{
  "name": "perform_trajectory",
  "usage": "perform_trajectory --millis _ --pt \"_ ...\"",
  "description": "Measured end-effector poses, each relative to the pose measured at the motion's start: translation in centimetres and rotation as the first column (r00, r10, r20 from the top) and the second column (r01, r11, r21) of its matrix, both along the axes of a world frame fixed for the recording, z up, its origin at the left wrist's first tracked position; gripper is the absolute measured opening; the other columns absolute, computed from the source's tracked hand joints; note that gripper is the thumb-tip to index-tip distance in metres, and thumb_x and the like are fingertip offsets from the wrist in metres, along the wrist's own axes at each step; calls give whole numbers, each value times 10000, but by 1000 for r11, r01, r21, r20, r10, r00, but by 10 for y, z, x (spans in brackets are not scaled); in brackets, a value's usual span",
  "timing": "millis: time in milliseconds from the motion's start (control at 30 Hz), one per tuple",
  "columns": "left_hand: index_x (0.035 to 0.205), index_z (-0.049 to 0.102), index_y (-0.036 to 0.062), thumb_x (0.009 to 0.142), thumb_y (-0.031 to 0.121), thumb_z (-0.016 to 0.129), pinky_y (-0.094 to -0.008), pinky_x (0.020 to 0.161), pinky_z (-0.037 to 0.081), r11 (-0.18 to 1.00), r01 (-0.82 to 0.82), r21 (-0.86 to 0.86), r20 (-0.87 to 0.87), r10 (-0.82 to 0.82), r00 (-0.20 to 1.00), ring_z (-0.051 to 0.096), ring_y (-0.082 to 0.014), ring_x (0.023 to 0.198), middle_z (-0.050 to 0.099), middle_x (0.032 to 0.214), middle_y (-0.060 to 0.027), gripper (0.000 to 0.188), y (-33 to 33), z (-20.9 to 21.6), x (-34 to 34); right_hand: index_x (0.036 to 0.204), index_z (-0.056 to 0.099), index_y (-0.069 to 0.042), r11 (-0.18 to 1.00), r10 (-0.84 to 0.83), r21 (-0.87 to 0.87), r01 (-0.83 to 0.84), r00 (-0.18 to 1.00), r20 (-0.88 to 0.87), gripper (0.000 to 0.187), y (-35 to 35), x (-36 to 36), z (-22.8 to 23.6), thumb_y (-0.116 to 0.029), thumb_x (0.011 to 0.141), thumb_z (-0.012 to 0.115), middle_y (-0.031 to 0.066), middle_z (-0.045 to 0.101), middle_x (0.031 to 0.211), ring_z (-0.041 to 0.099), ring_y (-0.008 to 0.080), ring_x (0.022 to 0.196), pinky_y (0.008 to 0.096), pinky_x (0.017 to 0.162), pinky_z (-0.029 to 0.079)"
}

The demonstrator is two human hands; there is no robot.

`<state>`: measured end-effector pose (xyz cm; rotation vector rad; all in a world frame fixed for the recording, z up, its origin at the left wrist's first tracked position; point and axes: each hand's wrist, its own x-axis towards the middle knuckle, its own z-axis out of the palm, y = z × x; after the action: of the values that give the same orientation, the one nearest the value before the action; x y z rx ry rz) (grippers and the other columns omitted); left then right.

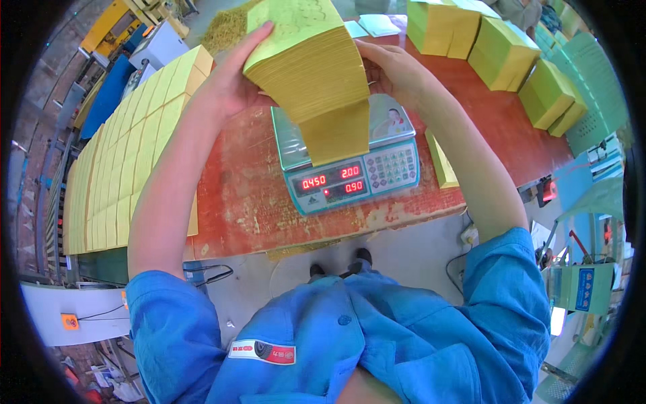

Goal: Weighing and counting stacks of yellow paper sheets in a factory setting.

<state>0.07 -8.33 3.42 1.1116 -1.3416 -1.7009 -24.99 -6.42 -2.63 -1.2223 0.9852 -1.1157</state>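
A thick stack of yellow paper sheets (306,57) is held between my two hands above a counting scale (397,168). My left hand (235,84) grips its left side, the thumb up along the edge and the other fingers partly hidden under it. On the right side, my right hand (397,71) holds the stack with bent fingers, their tips partly hidden. Below it, more yellow paper (336,135) reaches down over the scale's clear-covered pan; whether it joins the held stack I cannot tell. Red digits glow on the scale's display.
The scale stands on a worn red table (245,202). Long rows of yellow paper stacks (134,128) fill the left side. Several yellow blocks (501,57) line the far right. A small yellow stack (441,161) lies beside the scale, under my right forearm. Someone sits at the far right.
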Motion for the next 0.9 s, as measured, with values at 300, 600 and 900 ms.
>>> perform_trajectory --millis 300,600,900 --pt "1387 463 143 779 691 616 -555 921 483 996 84 28 134 -87 987 570 -351 1144 555 1288 -152 833 -32 -14 -9 1020 680 -42 994 6 113 -8 1000 22 402 -21 -11 -22 -419 958 555 34 675 896 612 126 739 267 709 480" --pt "1375 476 136 788 744 564 -542 924 480 998 40 -48 266 -26 964 625 -318 1033 570 1268 -150 850 -32 -16 -16 1002 696 -83 993 -20 119 18 1000 16 369 -10 -15 -29 -415 948 544 6 669 862 578 91 711 253 658 422" --pt "1439 414 133 943 677 367 -470 1072 326 969 -163 -185 -164 133 977 454 -249 1267 481 1418 -78 738 -11 -72 -16 1195 674 -78 990 -140 -55 132 971 -193 439 0 -14 -46 -396 917 556 45 670 1123 594 168 954 306 790 459"
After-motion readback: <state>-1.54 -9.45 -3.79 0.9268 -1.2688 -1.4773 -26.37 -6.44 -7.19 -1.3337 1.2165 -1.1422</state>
